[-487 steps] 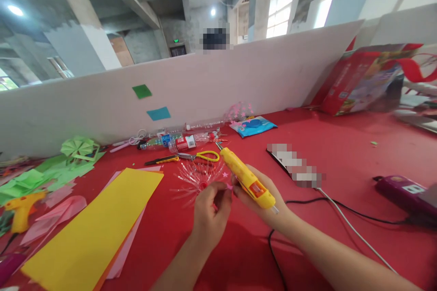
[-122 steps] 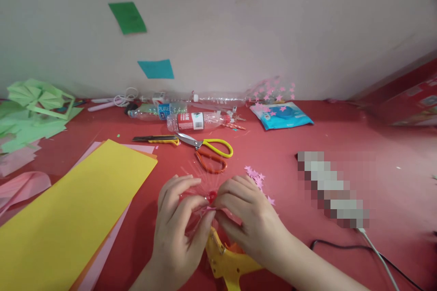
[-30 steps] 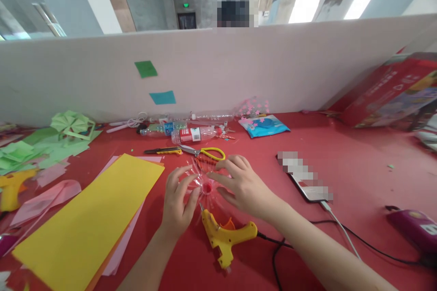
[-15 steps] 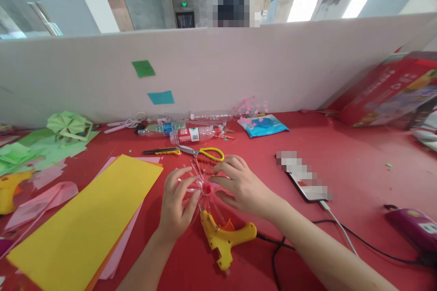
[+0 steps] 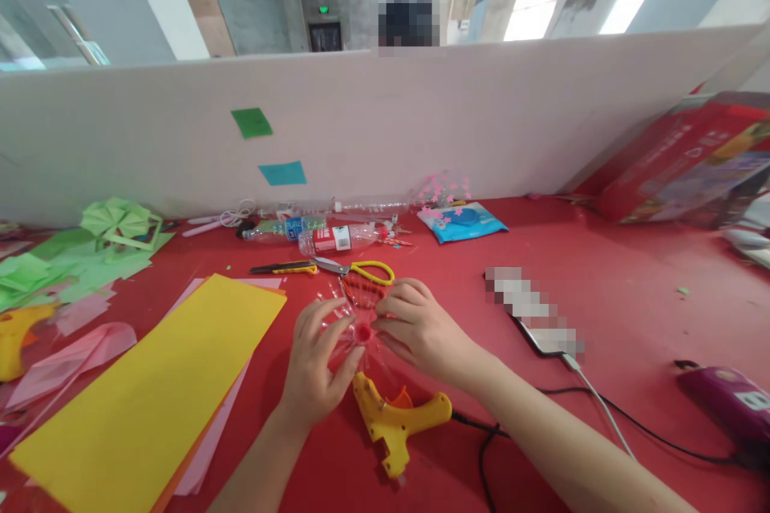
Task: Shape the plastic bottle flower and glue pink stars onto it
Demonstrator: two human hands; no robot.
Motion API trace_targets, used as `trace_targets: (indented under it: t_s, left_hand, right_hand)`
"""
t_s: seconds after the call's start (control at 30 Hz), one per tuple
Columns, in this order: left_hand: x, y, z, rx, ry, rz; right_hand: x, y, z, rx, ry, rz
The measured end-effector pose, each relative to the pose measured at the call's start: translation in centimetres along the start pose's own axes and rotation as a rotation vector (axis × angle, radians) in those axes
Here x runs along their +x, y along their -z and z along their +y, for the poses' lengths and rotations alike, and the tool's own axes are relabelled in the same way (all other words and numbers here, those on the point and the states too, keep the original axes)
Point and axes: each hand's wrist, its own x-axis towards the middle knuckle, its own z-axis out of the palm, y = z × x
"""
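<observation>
A clear plastic bottle top cut into strips [image 5: 362, 333] lies on the red table, its strips fanned out around a red ring at the centre. My left hand [image 5: 318, 357] is at its left side, fingers curved and apart, with the thumb close to the ring. On the right, my right hand [image 5: 424, 329] has its fingers drawn together at the strips, and its fingertips are partly hidden. Just below lies a yellow hot glue gun [image 5: 397, 421], its nozzle toward the bottle top. Scissors with yellow handles [image 5: 361, 268] lie just beyond.
A yellow paper sheet [image 5: 156, 393] lies left, green paper pieces [image 5: 90, 272] farther out. A utility knife [image 5: 282, 268], plastic bottles [image 5: 337, 239] and a blue packet [image 5: 463, 220] lie toward the white partition [image 5: 361, 120]. At right are a phone [image 5: 535, 321] and cables.
My right hand's fingers have drawn closer together at the strips. My left hand has shifted slightly right, its thumb nearer the ring and over the glue gun's nozzle tip.
</observation>
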Motion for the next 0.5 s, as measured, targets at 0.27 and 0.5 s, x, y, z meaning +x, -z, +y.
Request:
trace_targets:
  t_s: [0.27,0.5]
  left_hand:
    - [0.0,-0.1,0.0,0.005,0.005,0.007]
    - [0.0,-0.1,0.1,0.008,0.005,0.019]
  right_hand:
    - [0.0,0.5,-0.1,0.014,-0.035,-0.039]
    - [0.1,1.8,-0.2,0.034,-0.041,-0.016]
